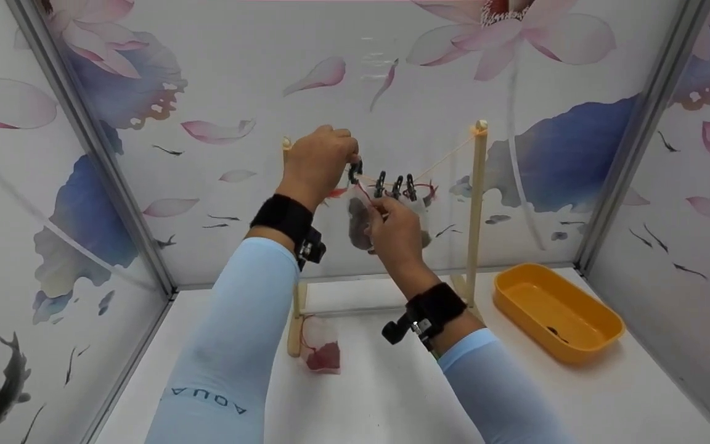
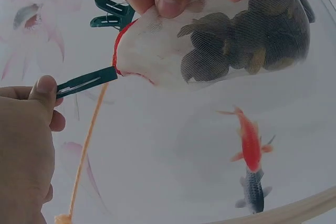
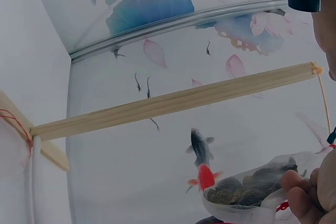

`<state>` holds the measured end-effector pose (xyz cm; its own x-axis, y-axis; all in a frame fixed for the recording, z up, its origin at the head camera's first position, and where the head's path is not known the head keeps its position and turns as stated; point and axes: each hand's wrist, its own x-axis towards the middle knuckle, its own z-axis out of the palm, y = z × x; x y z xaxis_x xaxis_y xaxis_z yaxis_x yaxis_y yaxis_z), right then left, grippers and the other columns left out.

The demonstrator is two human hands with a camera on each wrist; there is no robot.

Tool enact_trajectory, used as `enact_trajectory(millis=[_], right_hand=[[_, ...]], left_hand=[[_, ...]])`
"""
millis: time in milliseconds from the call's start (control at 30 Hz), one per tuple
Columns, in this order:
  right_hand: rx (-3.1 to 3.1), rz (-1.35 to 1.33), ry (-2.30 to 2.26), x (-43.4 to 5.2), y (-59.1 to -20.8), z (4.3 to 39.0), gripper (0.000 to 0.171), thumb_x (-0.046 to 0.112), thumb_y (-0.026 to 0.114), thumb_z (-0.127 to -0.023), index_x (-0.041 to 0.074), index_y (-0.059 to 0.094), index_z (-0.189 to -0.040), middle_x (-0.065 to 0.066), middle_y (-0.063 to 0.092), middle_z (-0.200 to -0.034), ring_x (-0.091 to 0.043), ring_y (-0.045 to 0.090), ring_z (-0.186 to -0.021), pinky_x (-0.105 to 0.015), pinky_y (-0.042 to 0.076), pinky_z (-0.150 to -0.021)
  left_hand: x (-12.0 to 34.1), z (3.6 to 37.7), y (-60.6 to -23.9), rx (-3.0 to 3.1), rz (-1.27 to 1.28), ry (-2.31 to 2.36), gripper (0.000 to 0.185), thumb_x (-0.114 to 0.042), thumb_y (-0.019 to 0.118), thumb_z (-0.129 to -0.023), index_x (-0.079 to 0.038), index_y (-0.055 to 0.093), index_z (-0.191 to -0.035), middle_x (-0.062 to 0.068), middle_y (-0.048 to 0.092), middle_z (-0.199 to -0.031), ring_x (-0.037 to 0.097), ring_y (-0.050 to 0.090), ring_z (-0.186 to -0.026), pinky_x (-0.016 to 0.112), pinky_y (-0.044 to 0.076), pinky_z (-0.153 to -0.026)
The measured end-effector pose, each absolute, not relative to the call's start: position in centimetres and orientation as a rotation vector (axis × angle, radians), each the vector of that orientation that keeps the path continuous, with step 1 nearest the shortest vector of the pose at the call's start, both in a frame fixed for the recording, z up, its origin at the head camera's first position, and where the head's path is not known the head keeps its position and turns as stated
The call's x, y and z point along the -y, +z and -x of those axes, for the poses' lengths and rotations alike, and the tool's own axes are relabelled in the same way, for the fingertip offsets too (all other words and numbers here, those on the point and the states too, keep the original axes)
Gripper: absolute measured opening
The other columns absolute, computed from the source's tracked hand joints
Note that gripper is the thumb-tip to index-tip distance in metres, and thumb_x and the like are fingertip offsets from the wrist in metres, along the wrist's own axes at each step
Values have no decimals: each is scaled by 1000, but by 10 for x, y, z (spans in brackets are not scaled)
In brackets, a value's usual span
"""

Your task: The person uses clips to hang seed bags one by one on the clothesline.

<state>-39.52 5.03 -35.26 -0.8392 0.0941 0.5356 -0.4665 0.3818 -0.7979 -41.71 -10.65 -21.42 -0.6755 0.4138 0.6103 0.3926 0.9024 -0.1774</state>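
Note:
My left hand (image 1: pixel 321 161) pinches a dark green clothespin (image 2: pixel 86 82) by its handle end. The clothespin's tip is at the red drawstring edge of a white mesh bag (image 2: pixel 252 38), right beside the orange line (image 2: pixel 90 129). Dark, flat, rounded pieces fill the bag's bottom. My right hand (image 1: pixel 398 234) pinches the mesh near its top between thumb and fingers. Several more clothespins (image 1: pixel 381 184) sit in a row on the line, with other bags hanging behind my right hand, partly hidden. Whether the pinched clothespin grips the line cannot be told.
Two wooden posts, the right post (image 1: pixel 477 216) fully visible, carry the line. A mesh bag with red contents (image 1: pixel 323 357) lies by the left foot of the frame. At the right stands a yellow tray (image 1: pixel 534 302) with a small dark item (image 1: pixel 557 334) inside.

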Motion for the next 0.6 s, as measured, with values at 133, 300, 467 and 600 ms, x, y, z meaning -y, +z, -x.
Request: enact_trajectory(millis=[133, 300, 467, 600], right_hand=[[2128, -335, 1459, -51, -352, 397, 19, 14, 71, -114, 5, 79, -128, -13, 80, -109, -22, 81, -83, -34, 66, -56], [2115, -370, 1391, -51, -351, 401, 19, 12, 71, -114, 2, 80, -127, -14, 81, -110, -21, 81, -82, -32, 66, -56], [2116, -370, 1380, -51, -352, 401, 19, 14, 71, -114, 4, 80, -126, -14, 81, -111, -22, 81, -85, -32, 66, -57], [2122, -365, 1378, -51, -354, 402, 20, 15, 72, -114, 3, 80, -127, -14, 81, -109, -22, 81, -83, -32, 67, -59]], left_hand=[[108, 418, -217, 2383, 606, 36, 18, -27, 76, -111, -18, 87, -121, 1, 81, -111, 25, 76, -109, 39, 69, -89], [108, 417, -225, 2374, 644, -44, 17, -27, 74, -111, -17, 87, -117, 1, 80, -110, 25, 75, -108, 40, 68, -91], [109, 416, -233, 2393, 651, -29, 19, -29, 73, -112, -16, 86, -120, 2, 80, -111, 26, 75, -108, 41, 68, -90], [108, 412, -235, 2440, 659, 11, 28, -30, 71, -113, -16, 82, -135, 4, 81, -122, 27, 76, -115, 41, 67, -94]])
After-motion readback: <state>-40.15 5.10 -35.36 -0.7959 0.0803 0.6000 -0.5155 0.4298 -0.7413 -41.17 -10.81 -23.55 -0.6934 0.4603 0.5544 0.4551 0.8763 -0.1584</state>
